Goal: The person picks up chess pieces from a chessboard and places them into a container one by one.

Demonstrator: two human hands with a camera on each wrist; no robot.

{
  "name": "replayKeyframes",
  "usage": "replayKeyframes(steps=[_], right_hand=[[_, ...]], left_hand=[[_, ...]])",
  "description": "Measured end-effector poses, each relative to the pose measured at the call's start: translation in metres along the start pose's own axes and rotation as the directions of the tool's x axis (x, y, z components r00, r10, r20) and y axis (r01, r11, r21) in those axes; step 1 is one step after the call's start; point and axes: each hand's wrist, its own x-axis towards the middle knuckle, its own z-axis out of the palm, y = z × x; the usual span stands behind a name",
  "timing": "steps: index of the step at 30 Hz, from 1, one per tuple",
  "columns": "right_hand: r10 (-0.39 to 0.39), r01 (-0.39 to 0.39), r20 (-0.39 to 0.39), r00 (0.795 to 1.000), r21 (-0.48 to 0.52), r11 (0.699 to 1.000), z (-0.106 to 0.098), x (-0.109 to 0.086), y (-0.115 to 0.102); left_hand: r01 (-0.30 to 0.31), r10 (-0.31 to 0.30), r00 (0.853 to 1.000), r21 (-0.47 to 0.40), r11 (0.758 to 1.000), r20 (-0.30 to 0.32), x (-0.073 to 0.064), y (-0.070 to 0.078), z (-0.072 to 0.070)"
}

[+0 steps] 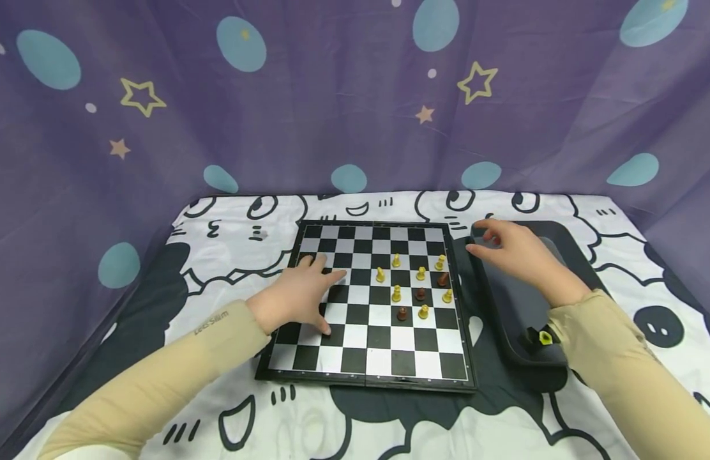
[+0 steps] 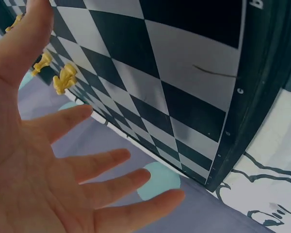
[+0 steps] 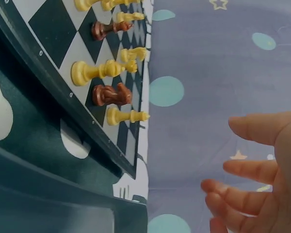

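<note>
A black-and-white chessboard (image 1: pixel 355 314) lies flat on the cloth, with several yellow chess pieces (image 1: pixel 396 294) and three brown ones (image 1: pixel 402 314) on its right half. Over the board's left side my left hand (image 1: pixel 302 294) is spread wide, palm down, and holds nothing. Its straight fingers show in the left wrist view too. My right hand (image 1: pixel 513 249) hovers above the far part of a dark tray, fingers loosely bent and thumb apart, nothing between them. In the right wrist view, a brown knight (image 3: pixel 111 95) stands between yellow pieces near the board's edge.
The dark grey tray (image 1: pixel 504 319) sits right of the board, a narrow strip of cloth between them. A small black-and-yellow item (image 1: pixel 545 337) shows beside the right cuff. A cartoon-print cloth (image 1: pixel 297 421) covers the table, and a purple curtain (image 1: pixel 309 128) hangs behind it.
</note>
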Motion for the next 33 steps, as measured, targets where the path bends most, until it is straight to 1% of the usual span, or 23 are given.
replayKeyframes(steps=[3, 6, 10, 14, 21, 26, 33], right_hand=[[-0.025, 0.025, 0.033, 0.999, -0.007, 1.0, 0.004, 0.009, 0.001], [-0.078, 0.078, 0.067, 0.995, 0.001, 0.997, 0.008, 0.018, 0.002], [-0.152, 0.152, 0.137, 0.979, 0.006, 0.988, 0.015, 0.03, 0.003], [-0.198, 0.204, 0.191, 0.961, -0.014, 0.979, 0.021, 0.038, 0.002], [-0.253, 0.268, 0.223, 0.942, -0.042, 0.962, 0.029, 0.046, 0.004], [-0.277, 0.301, 0.252, 0.927, -0.059, 0.952, 0.034, 0.053, 0.005], [-0.299, 0.326, 0.283, 0.911, -0.052, 0.944, 0.039, 0.06, 0.005]], left_hand=[[-0.027, 0.028, 0.999, -0.003, 1.0, 0.027, 0.002, 0.001, 0.001], [-0.047, 0.048, 0.997, -0.022, 0.999, 0.064, 0.005, 0.001, 0.003], [-0.046, 0.055, 0.991, -0.068, 0.997, 0.122, 0.007, 0.0, 0.008], [-0.044, 0.058, 0.985, -0.089, 0.995, 0.162, 0.012, 0.001, 0.011], [-0.066, 0.074, 0.984, -0.055, 0.996, 0.164, 0.018, 0.004, 0.011], [-0.057, 0.063, 0.985, -0.046, 0.997, 0.16, 0.017, 0.006, 0.013], [-0.038, 0.045, 0.987, -0.051, 0.998, 0.153, 0.016, 0.007, 0.016]])
